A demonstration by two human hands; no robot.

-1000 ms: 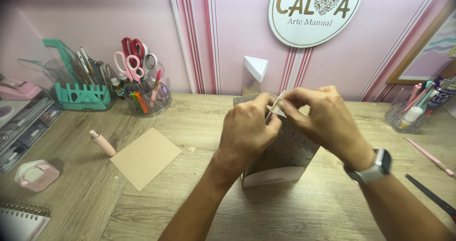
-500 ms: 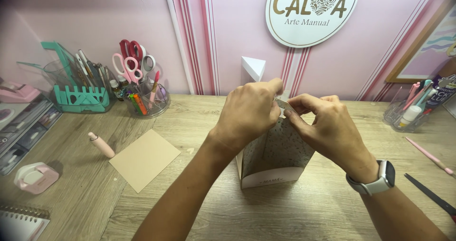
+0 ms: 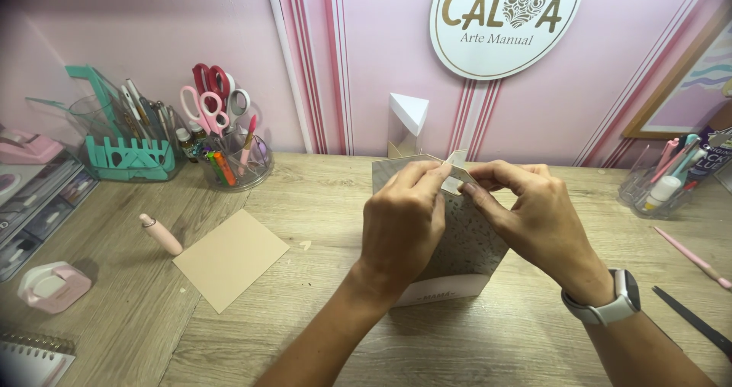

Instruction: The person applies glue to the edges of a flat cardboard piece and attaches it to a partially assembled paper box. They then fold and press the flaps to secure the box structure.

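Note:
A small grey speckled paper bag stands upright on the wooden desk, with a white band along its bottom. My left hand pinches the top edge of the bag from the left. My right hand, with a white watch on its wrist, pinches the same top edge from the right, fingertips almost touching the left ones. Both hands cover most of the bag's front. A folded flap at the bag's top shows between my fingers.
A tan paper square and a pink pen-like tool lie to the left. A clear cup with scissors, a teal organiser, a pink tape dispenser and a white box stand around. Pens lie at the right.
My hands have shifted along the bag's top edge and lowered slightly. The view has tilted a little, and the bag stays in place on the desk.

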